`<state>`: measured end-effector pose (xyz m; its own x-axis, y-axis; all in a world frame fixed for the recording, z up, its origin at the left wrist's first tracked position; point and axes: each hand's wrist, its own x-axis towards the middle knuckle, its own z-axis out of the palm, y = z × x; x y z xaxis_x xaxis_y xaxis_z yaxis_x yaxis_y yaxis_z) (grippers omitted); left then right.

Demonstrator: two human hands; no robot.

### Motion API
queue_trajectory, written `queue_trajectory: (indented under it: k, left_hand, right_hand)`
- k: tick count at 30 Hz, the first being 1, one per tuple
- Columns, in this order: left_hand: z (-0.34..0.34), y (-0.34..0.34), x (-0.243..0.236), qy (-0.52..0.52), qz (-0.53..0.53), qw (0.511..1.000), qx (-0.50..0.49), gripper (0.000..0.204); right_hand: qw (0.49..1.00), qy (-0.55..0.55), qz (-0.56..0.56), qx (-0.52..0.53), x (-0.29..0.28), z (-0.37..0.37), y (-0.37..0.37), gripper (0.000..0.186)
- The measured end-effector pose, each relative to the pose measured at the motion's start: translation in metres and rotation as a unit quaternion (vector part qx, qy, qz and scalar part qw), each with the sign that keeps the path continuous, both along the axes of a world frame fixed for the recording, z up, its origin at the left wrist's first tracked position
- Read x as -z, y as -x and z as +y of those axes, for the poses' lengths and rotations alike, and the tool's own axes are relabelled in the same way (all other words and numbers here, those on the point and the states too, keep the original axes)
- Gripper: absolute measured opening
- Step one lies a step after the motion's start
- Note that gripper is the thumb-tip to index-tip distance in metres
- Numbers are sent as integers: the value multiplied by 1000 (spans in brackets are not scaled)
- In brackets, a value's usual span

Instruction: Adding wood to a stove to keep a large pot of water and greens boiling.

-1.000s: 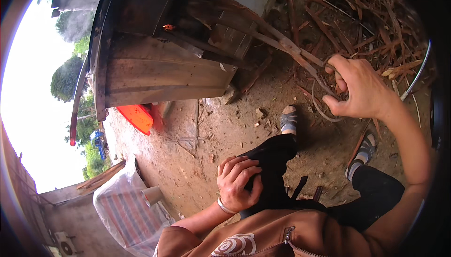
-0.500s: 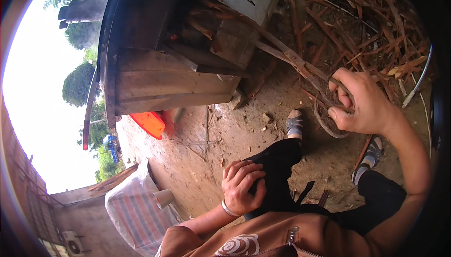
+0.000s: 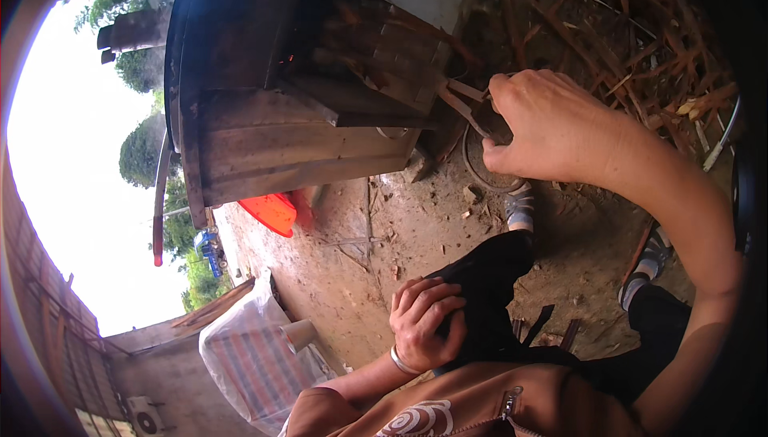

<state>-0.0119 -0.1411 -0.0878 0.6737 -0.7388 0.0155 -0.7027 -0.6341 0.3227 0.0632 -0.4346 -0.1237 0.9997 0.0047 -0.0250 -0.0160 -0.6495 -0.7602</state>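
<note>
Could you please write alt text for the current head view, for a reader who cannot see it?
A person's right hand holds sticks beside a sooty stove. The left hand rests on the black trousers, and a woodpile lies at upper right.

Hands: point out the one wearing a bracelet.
The left hand, resting on the black trouser leg: a pale bracelet circles its wrist. The right hand, holding thin sticks, has a bare wrist.
</note>
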Motion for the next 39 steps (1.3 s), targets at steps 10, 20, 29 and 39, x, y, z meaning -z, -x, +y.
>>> queue_trajectory:
  k: [10,20,29,39]
  left_hand:
    - [3,-1,0,-1,3,1000,-6,19]
    - [4,-4,0,-3,17,1000,-17,20]
    - [9,-7,1,8,9,1000,-2,18]
    - [-2,-2,0,-9,5,1000,-1,19]
  right_hand:
    - [995,-37,-87,30,34,23,-66,30]
    - [995,-5,-92,48,33,13,-94,33]
    - [952,-291,91,4,2,-19,44,21]
    - [642,-740,188,-73,44,5,8,38]
